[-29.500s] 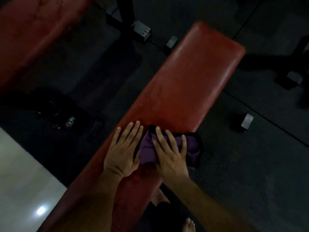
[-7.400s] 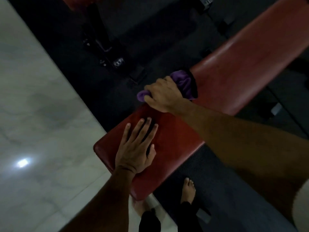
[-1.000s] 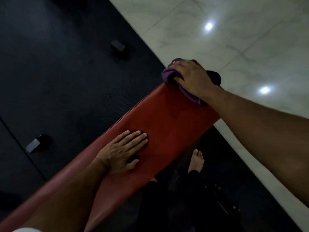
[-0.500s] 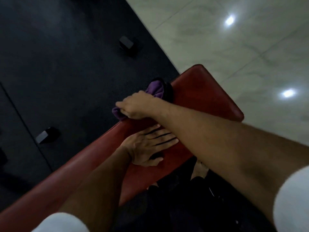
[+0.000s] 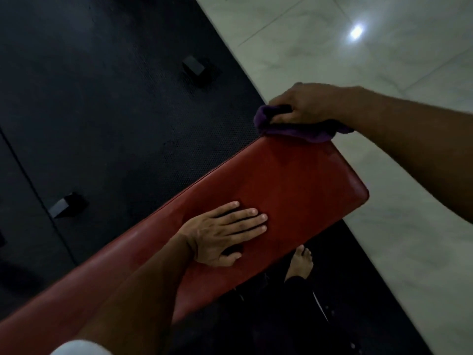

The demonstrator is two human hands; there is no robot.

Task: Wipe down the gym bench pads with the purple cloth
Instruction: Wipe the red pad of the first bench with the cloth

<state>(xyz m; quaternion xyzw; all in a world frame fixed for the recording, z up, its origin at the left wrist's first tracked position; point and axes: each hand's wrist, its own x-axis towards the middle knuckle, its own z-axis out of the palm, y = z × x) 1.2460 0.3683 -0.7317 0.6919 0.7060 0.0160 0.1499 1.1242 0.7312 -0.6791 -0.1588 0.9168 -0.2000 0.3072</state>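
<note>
**Cloth back at far end edge of bench pad**

Left side: black rubber mat [image 5: 107, 103] with two small dark blocks, one [image 5: 59, 207] near the bench's left long edge, another [image 5: 193, 65] farther off. Neither is in the wipe path.

Centre: left hand [image 5: 225, 234] lies flat on the red bench pad [image 5: 294, 185], fingers straight and spread, holding nothing, bracing near the pad's near long edge. It sits about where it was half a second ago.

Right: right hand [image 5: 305, 106] grips the purple cloth [image 5: 297, 130], fingers curled round the bunched fabric. The cloth is at the pad's far end edge, by the far-left corner, draped along the rim. Half a second ago this hand was crossed over the left one at the left long edge; now it has swung out to the end edge, so the hands are well apart. Likely meaning: edges and end of this pad are being finished, top mostly covered.

Far right: pale tiled floor [image 5: 384, 60] with light glare. A bare foot [image 5: 303, 260] shows under the pad's near corner. Nothing blocks the cloth; dim light makes leftover dirt hard to judge.
</note>
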